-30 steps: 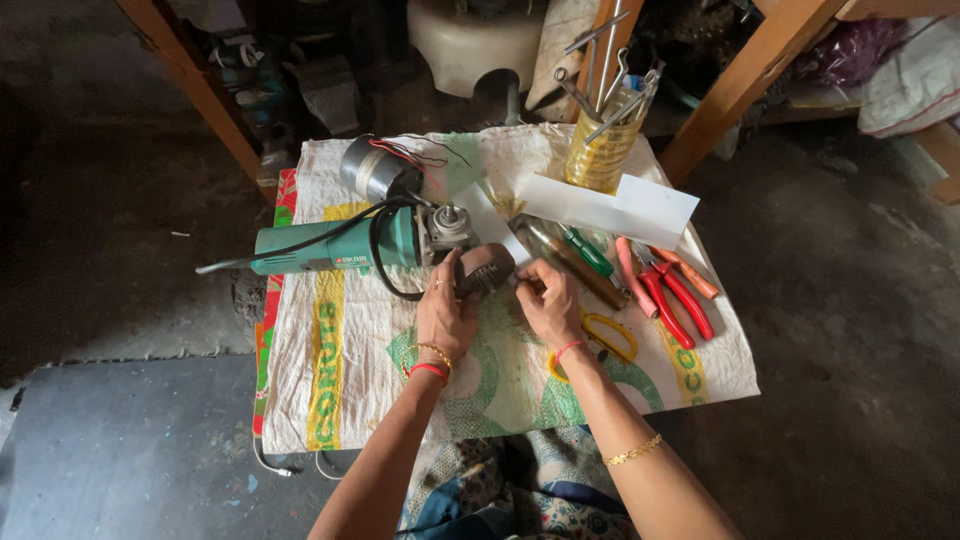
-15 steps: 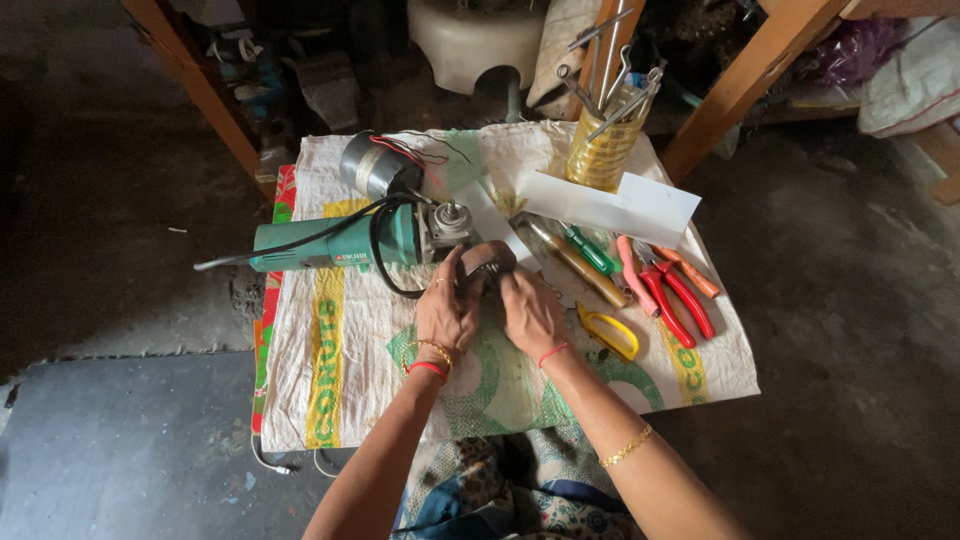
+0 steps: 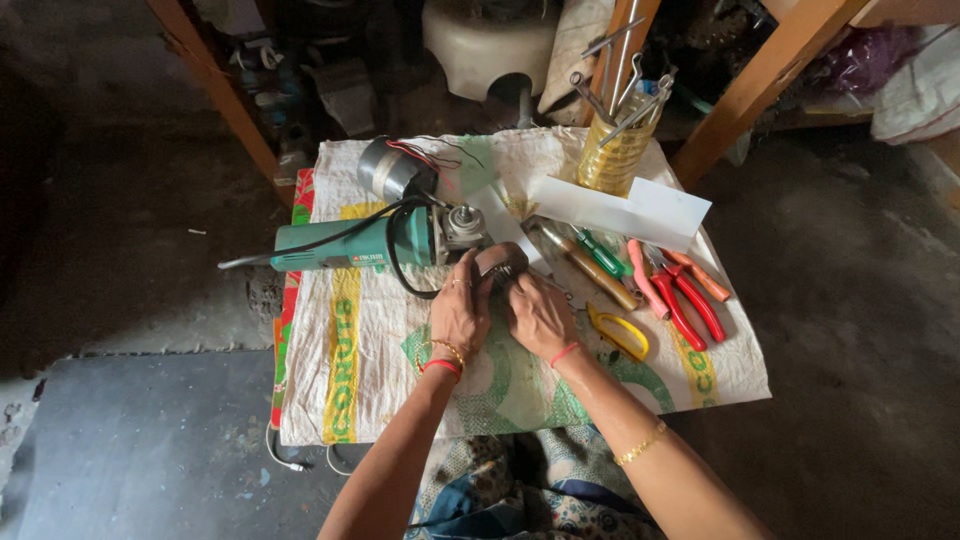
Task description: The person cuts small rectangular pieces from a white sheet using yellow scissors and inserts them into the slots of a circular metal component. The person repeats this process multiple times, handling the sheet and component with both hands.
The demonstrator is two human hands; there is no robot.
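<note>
Both my hands meet over a small dark metal part (image 3: 502, 262) on a white woven sack (image 3: 380, 350) spread on the floor. My left hand (image 3: 460, 312) cups the part from the left, fingers curled on it. My right hand (image 3: 540, 315) grips it from the right. Just beyond my left hand lies a green angle grinder (image 3: 360, 246) with its black cord and bare metal head (image 3: 466, 226) pointing at the part.
Right of my hands lie yellow-handled pliers (image 3: 618, 332), red-handled pliers (image 3: 685, 300), a green screwdriver (image 3: 603, 254) and a white paper strip (image 3: 620, 208). A yellow plastic container (image 3: 618, 150) holds several tools. A grey motor piece (image 3: 385, 168) sits behind the grinder. Wooden legs (image 3: 760, 80) stand at the back.
My right hand has moved left from the tools and closed onto the dark part. Both hands now sit tight together on it.
</note>
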